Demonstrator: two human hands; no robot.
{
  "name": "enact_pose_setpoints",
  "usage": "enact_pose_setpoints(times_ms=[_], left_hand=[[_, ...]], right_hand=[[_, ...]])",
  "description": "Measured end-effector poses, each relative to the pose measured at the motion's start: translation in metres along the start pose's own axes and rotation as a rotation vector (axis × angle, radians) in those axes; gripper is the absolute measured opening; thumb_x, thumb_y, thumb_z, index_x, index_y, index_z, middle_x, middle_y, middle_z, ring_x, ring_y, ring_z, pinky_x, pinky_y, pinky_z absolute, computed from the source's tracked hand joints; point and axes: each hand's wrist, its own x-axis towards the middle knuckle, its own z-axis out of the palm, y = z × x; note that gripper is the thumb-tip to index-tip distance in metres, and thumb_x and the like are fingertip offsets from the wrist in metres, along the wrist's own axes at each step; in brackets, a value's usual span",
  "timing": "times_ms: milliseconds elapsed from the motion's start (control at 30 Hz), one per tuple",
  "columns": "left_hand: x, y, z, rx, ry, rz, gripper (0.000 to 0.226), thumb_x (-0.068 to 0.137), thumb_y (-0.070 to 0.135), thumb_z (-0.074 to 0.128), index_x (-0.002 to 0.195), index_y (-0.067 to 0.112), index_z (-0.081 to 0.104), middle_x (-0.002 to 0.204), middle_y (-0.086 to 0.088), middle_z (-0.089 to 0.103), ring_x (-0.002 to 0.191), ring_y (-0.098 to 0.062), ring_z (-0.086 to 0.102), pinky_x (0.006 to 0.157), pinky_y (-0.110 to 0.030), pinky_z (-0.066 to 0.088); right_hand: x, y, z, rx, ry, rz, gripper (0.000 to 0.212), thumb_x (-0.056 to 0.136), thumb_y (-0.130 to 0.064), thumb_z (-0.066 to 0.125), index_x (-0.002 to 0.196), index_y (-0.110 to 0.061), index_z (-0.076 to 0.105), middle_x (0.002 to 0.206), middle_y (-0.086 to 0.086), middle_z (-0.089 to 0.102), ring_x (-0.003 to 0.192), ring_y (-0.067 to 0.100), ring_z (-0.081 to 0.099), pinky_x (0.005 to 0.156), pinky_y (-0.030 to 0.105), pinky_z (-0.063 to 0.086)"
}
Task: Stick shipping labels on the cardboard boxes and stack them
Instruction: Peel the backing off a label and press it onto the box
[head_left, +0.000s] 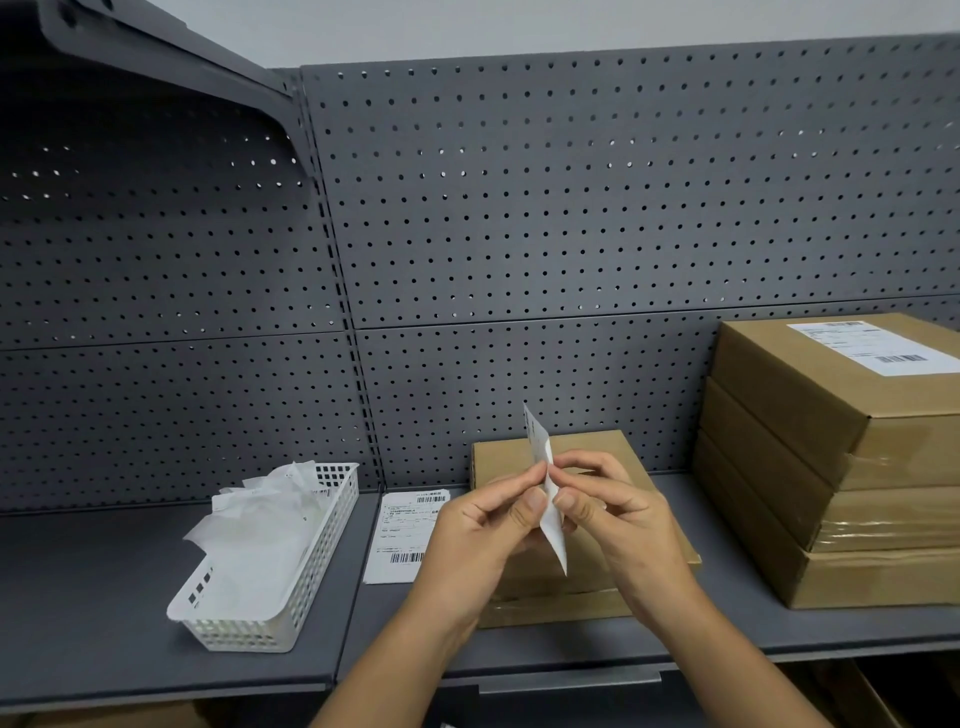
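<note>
Both hands pinch one white shipping label (540, 447), held on edge above a flat cardboard box (592, 447) on the grey shelf. My left hand (483, 530) grips its left side at the thumb and fingertips. My right hand (608, 514) grips its right side. The fingertips meet at the label's middle, as if parting it from its backing. A loose stack of printed labels (397, 535) lies flat left of the box. At the right stands a stack of three cardboard boxes (831, 467); the top one bears a stuck label (878, 347).
A white plastic basket (327, 525) with crumpled backing papers stands at the left on the shelf (104, 597). A grey pegboard wall (519, 208) closes the back. A bracket and upper shelf jut out top left. More cardboard shows under the shelf edge.
</note>
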Motion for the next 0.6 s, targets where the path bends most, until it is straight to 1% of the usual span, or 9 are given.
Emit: enact_pose_setpoints(times_ms=[100,233,300,400,500,567,600], left_hand=[[0.0014,-0.0007,0.0001,-0.017,-0.002,-0.011,0.034,0.093,0.016,0.068,0.127,0.013,0.072,0.128,0.0,0.074,0.118,-0.018,0.071,0.096,-0.034,0.06],[0.0018,-0.0019,0.0006,-0.034,-0.008,-0.013,0.035,0.09,0.019,0.07,0.124,0.016,0.074,0.128,0.0,0.074,0.118,-0.018,0.071,0.096,-0.036,0.06],[0.0021,-0.0013,0.001,-0.038,-0.011,-0.007,0.033,0.091,0.018,0.069,0.123,0.017,0.075,0.127,0.0,0.075,0.117,-0.017,0.072,0.094,-0.034,0.061],[0.0024,-0.0012,0.0011,-0.037,-0.02,-0.004,0.032,0.09,0.019,0.069,0.121,0.019,0.076,0.127,0.002,0.075,0.116,-0.016,0.072,0.09,-0.032,0.061],[0.0033,-0.0009,0.0006,-0.031,-0.027,-0.011,0.032,0.089,0.02,0.069,0.12,0.02,0.076,0.127,0.002,0.075,0.116,-0.015,0.072,0.088,-0.029,0.061],[0.0043,-0.0011,0.0003,-0.024,-0.034,-0.009,0.032,0.09,0.021,0.069,0.121,0.02,0.076,0.127,0.002,0.075,0.117,-0.017,0.071,0.091,-0.032,0.061],[0.0047,-0.0013,0.0001,-0.015,-0.036,-0.006,0.033,0.09,0.021,0.069,0.123,0.019,0.075,0.127,0.001,0.075,0.118,-0.018,0.071,0.094,-0.035,0.06]], right_hand=[[0.0013,0.0018,-0.0009,-0.023,0.023,-0.001,0.022,0.081,-0.011,0.076,0.102,-0.014,0.084,0.116,0.006,0.068,0.114,0.021,0.067,0.093,0.041,0.06],[0.0018,0.0018,-0.0024,-0.029,0.034,-0.011,0.021,0.08,-0.011,0.076,0.1,-0.011,0.084,0.112,0.008,0.068,0.107,0.017,0.068,0.084,0.031,0.06],[0.0021,0.0017,-0.0024,-0.03,0.034,-0.015,0.021,0.08,-0.01,0.077,0.1,-0.009,0.083,0.111,0.009,0.067,0.106,0.015,0.068,0.082,0.031,0.059],[0.0027,0.0022,-0.0017,-0.026,0.054,-0.014,0.022,0.079,-0.01,0.078,0.1,-0.006,0.083,0.112,0.013,0.066,0.105,0.015,0.068,0.086,0.036,0.06],[0.0024,0.0016,-0.0006,-0.016,0.066,-0.005,0.022,0.077,-0.012,0.079,0.099,-0.007,0.083,0.11,0.008,0.066,0.106,0.017,0.067,0.09,0.043,0.059],[0.0021,0.0007,-0.0004,-0.043,0.076,-0.016,0.023,0.077,-0.013,0.081,0.1,-0.011,0.083,0.109,0.004,0.067,0.103,0.019,0.067,0.091,0.05,0.057],[0.0017,0.0001,-0.0002,-0.06,0.08,-0.028,0.023,0.078,-0.013,0.081,0.1,-0.013,0.083,0.108,0.003,0.067,0.1,0.02,0.067,0.091,0.051,0.056]])
